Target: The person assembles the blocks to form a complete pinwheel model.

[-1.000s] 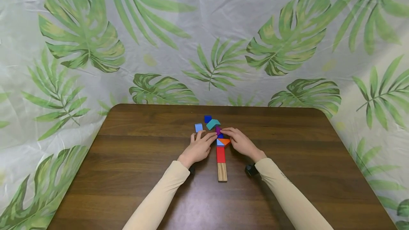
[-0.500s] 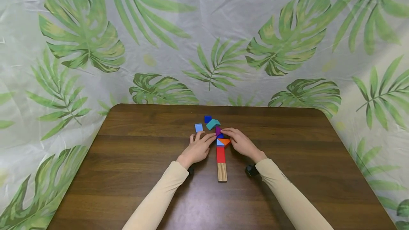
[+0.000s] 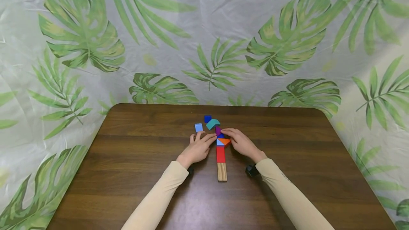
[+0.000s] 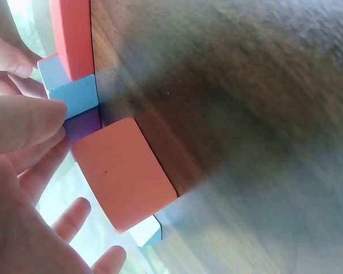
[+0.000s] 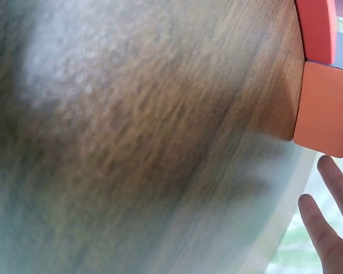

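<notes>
Left hand (image 3: 196, 149) and right hand (image 3: 241, 142) are seemingly squaring the purple block (image 3: 218, 131) at the row's (image 3: 221, 154) far end on the tabletop (image 3: 143, 159) — straight fingers touching, not clasping — with the next move probably calling for light nudging.

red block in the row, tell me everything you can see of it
The red block is a plain rectangular piece, longer than wide, smooth and evenly coloured, perhaps painted wood. It lies flat on the brown table, in line with its neighbours. Its near end meets the bare-wood block, its far end the light blue triangular piece. Neither the left hand nor the right hand touches it.
</notes>
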